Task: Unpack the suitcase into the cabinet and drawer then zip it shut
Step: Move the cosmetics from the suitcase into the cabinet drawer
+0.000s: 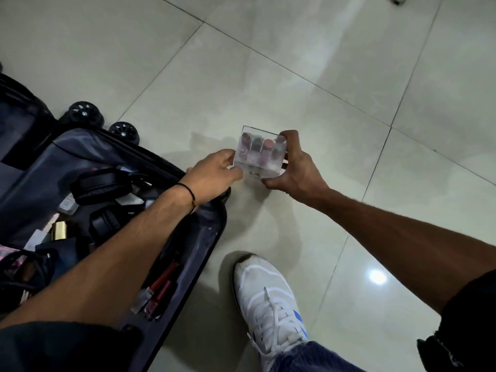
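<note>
left forearm point(120, 251): bare, reaching from lower left to frame centre, thin black cord point(190, 193) round the wrist | left hand point(214, 175): fingertips pinch left side of small clear plastic box point(256, 157) | right forearm point(389, 226): bare, from right edge | right hand point(292, 167): fingers curled round box's right side, thumb at its near corner

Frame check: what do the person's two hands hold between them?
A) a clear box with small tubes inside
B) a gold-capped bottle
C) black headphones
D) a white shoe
A: the left hand and right hand grip opposite sides of the clear box above the floor tiles, while the black headphones lie in the open suitcase.
</note>
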The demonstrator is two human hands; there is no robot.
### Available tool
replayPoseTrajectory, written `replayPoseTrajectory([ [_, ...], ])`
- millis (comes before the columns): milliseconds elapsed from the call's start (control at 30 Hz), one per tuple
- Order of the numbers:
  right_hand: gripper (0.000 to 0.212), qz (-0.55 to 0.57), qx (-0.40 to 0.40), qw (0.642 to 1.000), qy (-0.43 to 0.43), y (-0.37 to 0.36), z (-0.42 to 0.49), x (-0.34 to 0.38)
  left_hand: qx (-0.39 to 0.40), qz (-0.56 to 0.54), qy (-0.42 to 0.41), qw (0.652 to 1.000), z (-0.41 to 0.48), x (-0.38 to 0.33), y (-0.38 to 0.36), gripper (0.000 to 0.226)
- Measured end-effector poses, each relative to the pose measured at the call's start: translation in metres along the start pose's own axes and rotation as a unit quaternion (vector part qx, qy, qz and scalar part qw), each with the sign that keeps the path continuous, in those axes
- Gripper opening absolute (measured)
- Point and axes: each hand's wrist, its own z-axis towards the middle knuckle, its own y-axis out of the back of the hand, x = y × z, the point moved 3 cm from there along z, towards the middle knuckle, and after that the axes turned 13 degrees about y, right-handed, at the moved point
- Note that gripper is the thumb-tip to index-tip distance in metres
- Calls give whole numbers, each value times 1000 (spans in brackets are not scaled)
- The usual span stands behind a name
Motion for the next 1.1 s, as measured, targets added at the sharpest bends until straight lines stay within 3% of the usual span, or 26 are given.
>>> replayPoseTrajectory([
  [100,74,23,-39,999,11,23,29,24,-2,-197,-3,980,-11,-27,23,37],
  [200,76,32,-49,998,38,48,48,62,35,-280,26,959,-29,-53,40,62],
  [300,77,28,-16,997,63,81,53,115,51,-332,17,942,-61,-87,59,70],
  [567,88,100,92,990,25,208,20,313,-6,-407,25,913,-242,-220,115,77],
  [700,89,161,118,980,-10,301,-11,448,-5,-427,14,904,-372,-323,143,38],
  [900,71,288,76,954,-46,422,-85,601,-9,-407,-27,913,-547,-449,156,51],
  [1000,68,335,57,939,-44,459,-131,642,-15,-406,-53,912,-607,-482,147,59],
  [1100,52,363,6,931,-32,492,-178,664,4,-400,-93,912,-656,-502,124,58],
])
